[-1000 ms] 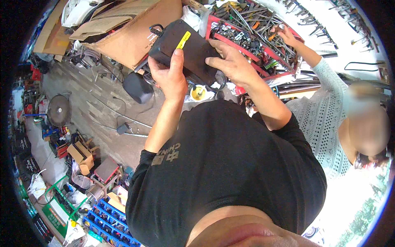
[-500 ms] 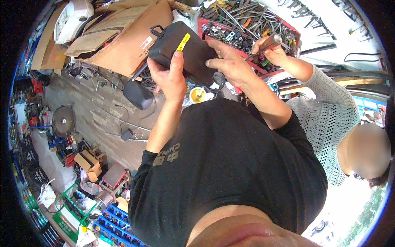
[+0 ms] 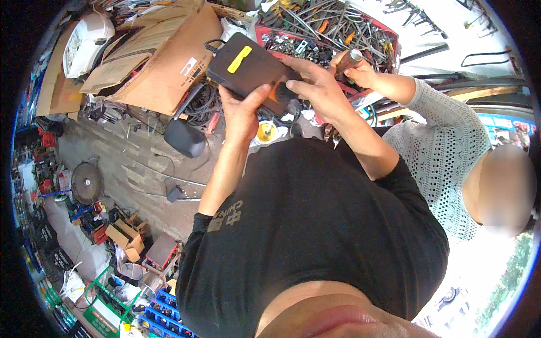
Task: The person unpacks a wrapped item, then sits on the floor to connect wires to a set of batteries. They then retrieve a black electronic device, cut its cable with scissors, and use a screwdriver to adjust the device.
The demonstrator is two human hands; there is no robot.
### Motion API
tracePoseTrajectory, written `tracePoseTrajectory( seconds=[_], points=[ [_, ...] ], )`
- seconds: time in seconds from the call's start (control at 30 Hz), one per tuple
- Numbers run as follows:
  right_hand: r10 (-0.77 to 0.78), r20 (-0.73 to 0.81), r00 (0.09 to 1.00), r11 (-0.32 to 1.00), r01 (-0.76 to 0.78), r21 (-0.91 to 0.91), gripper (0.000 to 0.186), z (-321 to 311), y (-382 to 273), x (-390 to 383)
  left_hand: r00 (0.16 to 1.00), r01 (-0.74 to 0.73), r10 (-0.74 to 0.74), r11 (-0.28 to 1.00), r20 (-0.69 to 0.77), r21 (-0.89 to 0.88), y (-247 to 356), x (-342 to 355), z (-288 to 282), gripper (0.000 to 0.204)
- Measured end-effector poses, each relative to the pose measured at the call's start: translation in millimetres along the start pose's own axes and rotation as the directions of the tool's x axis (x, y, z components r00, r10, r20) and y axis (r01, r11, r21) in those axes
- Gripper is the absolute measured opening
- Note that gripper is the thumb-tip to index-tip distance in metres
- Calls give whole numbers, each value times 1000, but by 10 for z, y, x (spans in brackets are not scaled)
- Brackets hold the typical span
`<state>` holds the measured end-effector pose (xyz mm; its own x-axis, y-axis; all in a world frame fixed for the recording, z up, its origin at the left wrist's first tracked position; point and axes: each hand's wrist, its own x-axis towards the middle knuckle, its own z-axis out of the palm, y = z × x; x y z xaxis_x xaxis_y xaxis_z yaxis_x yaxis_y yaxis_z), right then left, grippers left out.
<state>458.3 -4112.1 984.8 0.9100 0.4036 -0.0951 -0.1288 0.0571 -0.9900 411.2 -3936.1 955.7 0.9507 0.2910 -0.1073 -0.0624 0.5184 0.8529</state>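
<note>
A black charger-like box (image 3: 251,67), with a yellow label, an orange mark and a short cord at its far-left corner, is held up in front of my chest. My left hand (image 3: 242,112) grips its near edge, thumb on the face and the other fingers partly hidden below. At the right end, my right hand (image 3: 321,90) is bent around the box, with its fingers at the edge and corner. Just beyond my right hand, another person's hand (image 3: 360,74) holds a brownish cylinder (image 3: 349,62) with a pale round end.
The other person, in a pale knitted sleeve (image 3: 451,112), stands close on the right. Red trays (image 3: 394,42) of tools and small parts lie at the back. A large cardboard box (image 3: 174,62) stands far left, with a yellow cup (image 3: 266,132) and a round fan (image 3: 87,182) nearer.
The box has tilted, so its labelled face and an orange mark now show more. My left thumb has slid along it to the right. The view has shifted slightly.
</note>
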Motion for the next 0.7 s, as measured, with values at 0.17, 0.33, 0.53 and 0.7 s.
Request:
tracePoseTrajectory(
  seconds=[0.17, 0.33, 0.53, 0.7],
  points=[
    [157, -122, 980, 976, -172, -130, 27, -525, 538, -330, 998, -45, 43, 998, -37, -50, 39, -95, -86, 74],
    [-122, -436, 892, 946, -29, -324, 30, -691, 760, -348, 999, -16, 14, 999, -50, -42, 109, -166, -207, 79],
    [-56, -233, 971, 861, -72, -504, 32, -850, 1205, 36, 1000, -15, 14, 999, -28, -49, 164, -202, -334, 75],
    [-53, -48, 997, 575, -9, -818, 29, -1153, 1399, 425, 995, -62, 57, 996, -78, -57, 178, -170, -297, 60]
  ],
)
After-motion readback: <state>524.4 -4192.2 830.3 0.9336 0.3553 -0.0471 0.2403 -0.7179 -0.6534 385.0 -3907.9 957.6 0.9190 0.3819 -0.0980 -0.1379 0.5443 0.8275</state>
